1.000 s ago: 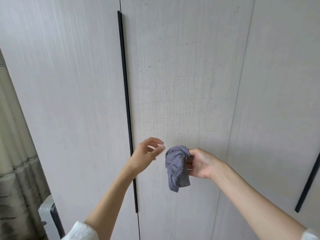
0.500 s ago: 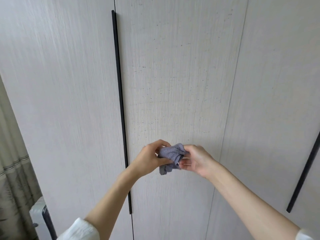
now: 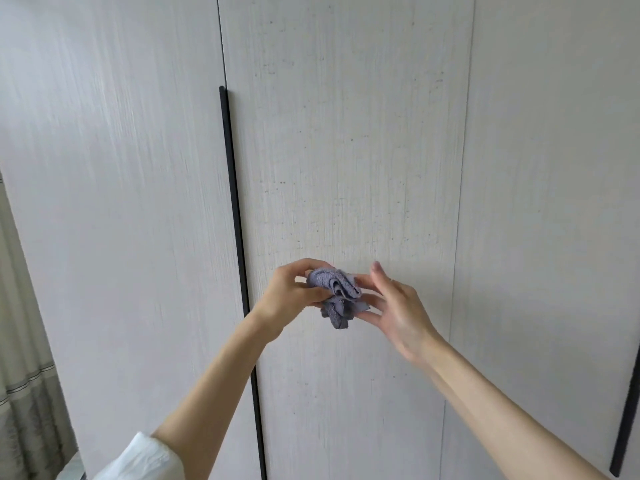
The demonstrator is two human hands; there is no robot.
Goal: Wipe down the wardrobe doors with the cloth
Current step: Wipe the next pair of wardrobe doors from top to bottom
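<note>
Your left hand [image 3: 294, 296] is closed around the bunched grey-purple cloth [image 3: 337, 294], thumb and fingers pinching its upper folds, while your right hand [image 3: 394, 306] is spread wide with only its fingertips [image 3: 363, 299] touching the bundle's right side. The cloth sits just below the middle of the view, at about 6 o'clock from the centre, held in the air in front of the middle wardrobe door [image 3: 346, 150] and not pressed against it. A black strip handle [image 3: 235, 216] runs down at 9 o'clock of your hands, and another [image 3: 627, 427] shows at the 4 o'clock edge. As far as you can judge, the wiping has hardly begun: the cloth is not on a panel, and the middle door shows small dark specks. The left door [image 3: 104, 202] and the right door [image 3: 554, 202] are left to do too.
</note>
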